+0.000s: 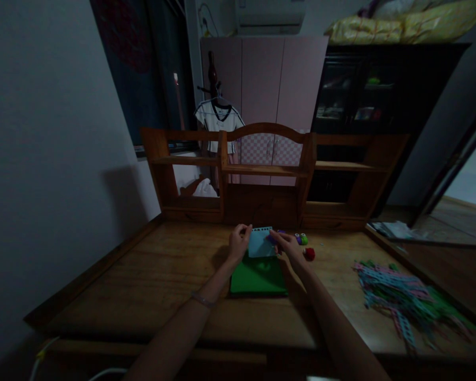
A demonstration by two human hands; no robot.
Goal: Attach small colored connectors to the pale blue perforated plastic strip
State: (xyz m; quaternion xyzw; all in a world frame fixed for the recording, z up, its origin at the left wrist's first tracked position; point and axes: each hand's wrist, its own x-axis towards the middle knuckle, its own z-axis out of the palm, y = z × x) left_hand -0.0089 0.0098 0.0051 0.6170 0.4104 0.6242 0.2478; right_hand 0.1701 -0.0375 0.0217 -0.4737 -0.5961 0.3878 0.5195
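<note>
Right of our hands lie small colourful punches [301,239] and paper strips [400,296] on the desk [143,286]. Our left hand [239,241] and right hand [285,244], both outstretched, pinch a light-blue sheet [259,243] above a green pad [257,278].

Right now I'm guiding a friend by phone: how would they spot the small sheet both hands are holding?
Start at the wooden desk and find the green pad at its middle. The light blue sheet sits at the pad's far edge, between the left hand and right hand. It alone is pale blue, with punched holes along its top.
</note>
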